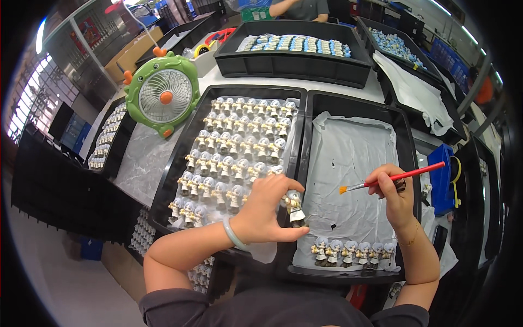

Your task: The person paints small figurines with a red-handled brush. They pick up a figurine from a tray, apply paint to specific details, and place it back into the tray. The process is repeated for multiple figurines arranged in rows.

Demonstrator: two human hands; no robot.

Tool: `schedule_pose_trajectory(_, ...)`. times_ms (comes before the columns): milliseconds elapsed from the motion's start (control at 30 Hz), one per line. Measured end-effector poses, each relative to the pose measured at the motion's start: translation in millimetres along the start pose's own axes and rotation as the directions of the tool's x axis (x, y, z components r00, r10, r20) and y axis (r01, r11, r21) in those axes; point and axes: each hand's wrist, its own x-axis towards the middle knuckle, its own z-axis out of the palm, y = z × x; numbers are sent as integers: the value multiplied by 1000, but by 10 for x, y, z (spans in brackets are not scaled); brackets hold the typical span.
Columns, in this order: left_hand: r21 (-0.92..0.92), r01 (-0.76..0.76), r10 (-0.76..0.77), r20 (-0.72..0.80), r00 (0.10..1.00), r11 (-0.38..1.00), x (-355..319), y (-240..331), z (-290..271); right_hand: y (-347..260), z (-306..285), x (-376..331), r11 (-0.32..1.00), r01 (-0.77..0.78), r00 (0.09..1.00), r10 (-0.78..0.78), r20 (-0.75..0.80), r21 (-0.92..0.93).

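While the left hand [267, 210] is closed around a small figurine [295, 206], gripping it between thumb and fingers above the seam where two black trays meet, the right hand [393, 195] pinches a red-handled paintbrush [395, 177] whose orange bristles point left toward the figurine without touching it. A pale bangle [234, 235] sits on the left wrist and a thin chain bracelet [412, 238] on the right. The left tray [180, 158] is packed with rows of unpainted figurines [239, 147], all upright on a sheet of paper. The right tray [406, 136] is lined with crinkled white paper [348, 163] bearing a few dark specks, and a single row of finished figurines [351, 252] with bluish-grey hair stands along its near edge, just below the held figurine. A green desk fan [163, 94] with orange trim stands to the left of the trays. Farther back, another black tray [294, 64] holds more figurines, and beyond it another person's arm [283, 7] rests at the table's far side. A blue box [440, 180] lies to the right of the brush hand.
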Motion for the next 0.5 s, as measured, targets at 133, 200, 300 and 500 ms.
schedule_pose_trajectory(133, 24, 6, -7, 64, 998, 1000, 19, 29, -20, -25, 11, 20, 1000, 3, 1000, -3, 15, 1)
schedule_pose_trajectory(200, 29, -40, 38, 62, 997, 999, 20, 29, 0, -14, 12, 5, 1000, -8, 999, 7, 37, 6)
schedule_pose_trajectory(300, 31, -72, 70, 49, 996, 997, 67, 73, 14, 118, -86, -7, 1000, 15, 998, -16, 56, 24)
schedule_pose_trajectory(500, 35, -81, 83, -32, 996, 996, -8, 54, -6, 102, -43, 49, 998, 58, 994, -60, 93, 28)
